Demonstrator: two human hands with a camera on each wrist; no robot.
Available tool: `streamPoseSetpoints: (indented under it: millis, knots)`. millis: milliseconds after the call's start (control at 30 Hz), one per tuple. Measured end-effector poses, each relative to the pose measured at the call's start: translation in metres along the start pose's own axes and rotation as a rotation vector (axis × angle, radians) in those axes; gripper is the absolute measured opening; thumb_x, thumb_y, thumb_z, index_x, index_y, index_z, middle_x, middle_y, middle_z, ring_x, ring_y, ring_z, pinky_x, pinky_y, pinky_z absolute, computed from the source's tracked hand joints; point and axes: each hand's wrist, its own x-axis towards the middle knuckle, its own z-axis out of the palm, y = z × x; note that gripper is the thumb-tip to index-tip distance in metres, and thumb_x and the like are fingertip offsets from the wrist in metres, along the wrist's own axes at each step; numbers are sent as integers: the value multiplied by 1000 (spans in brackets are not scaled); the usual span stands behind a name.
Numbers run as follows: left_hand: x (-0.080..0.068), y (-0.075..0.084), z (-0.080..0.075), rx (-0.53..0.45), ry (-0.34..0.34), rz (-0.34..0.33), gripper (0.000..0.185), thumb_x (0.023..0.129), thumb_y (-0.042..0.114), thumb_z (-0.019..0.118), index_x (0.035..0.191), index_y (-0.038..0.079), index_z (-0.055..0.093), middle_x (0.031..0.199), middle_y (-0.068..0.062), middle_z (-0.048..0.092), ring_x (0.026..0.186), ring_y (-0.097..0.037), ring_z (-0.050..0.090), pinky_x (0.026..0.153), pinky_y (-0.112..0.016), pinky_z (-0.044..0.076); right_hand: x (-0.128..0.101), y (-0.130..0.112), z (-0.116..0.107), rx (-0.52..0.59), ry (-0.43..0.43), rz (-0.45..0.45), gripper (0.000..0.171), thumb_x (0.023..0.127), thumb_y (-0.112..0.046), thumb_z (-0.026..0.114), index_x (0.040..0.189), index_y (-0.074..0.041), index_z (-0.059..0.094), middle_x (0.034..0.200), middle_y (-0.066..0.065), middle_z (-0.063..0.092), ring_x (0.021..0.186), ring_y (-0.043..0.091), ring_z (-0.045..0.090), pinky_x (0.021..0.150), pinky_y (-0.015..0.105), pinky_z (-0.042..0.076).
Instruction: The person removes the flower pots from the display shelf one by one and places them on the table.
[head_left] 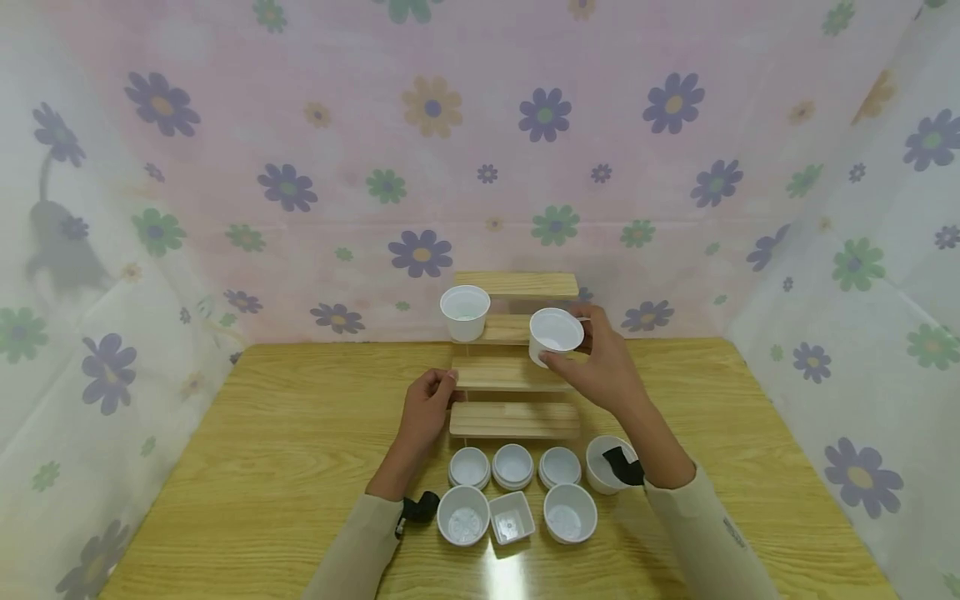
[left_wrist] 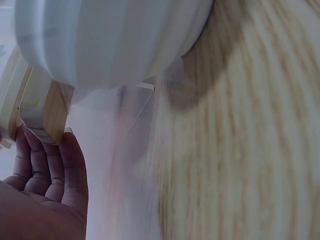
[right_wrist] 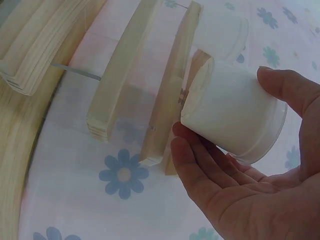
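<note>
My right hand (head_left: 603,367) holds a white plastic cup (head_left: 557,332) by its sides, thumb and fingers on opposite sides. The cup is upright at the right end of a stepped wooden shelf (head_left: 513,421); in the right wrist view this cup (right_wrist: 235,110) is close to the upper boards, and contact with them cannot be told. A similar white cup (head_left: 465,312) stands at the left on an upper step. My left hand (head_left: 426,408) grips the left end of a lower step; in the left wrist view its fingers (left_wrist: 72,165) lie against the board's end.
In front of the shelf stand several small round white bowls (head_left: 513,465), larger white cups (head_left: 463,517) and a square white dish (head_left: 512,518). Another white tub (head_left: 603,462) is partly behind my right wrist. Flowered cloth (head_left: 480,175) surrounds the wooden table (head_left: 322,458).
</note>
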Motion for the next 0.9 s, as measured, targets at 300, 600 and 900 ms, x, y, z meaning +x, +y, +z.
streamPoseSetpoints:
  millis: [300,600,900]
  knots:
    - [2,0,0,-4,5,6,26,110,26,61,102,2,67,95,-12,73,86,-20,74,85,-27,58,-18,1,-10,18,11,0,77,90,-19,88,148,-3,41,127,21,66,117,37,69,102,54,55]
    - [2,0,0,-4,3,-1,25,111,24,60,104,1,67,97,-12,73,86,-19,73,84,-26,58,-35,6,-17,4,12,3,76,90,-17,87,148,-1,40,130,21,66,121,37,67,103,53,54]
    - [1,-1,1,-14,4,-8,23,110,23,62,105,1,68,94,-11,74,85,-20,74,84,-28,59,-51,17,-21,5,-6,7,74,89,-9,86,145,1,39,134,22,62,121,36,65,102,54,54]
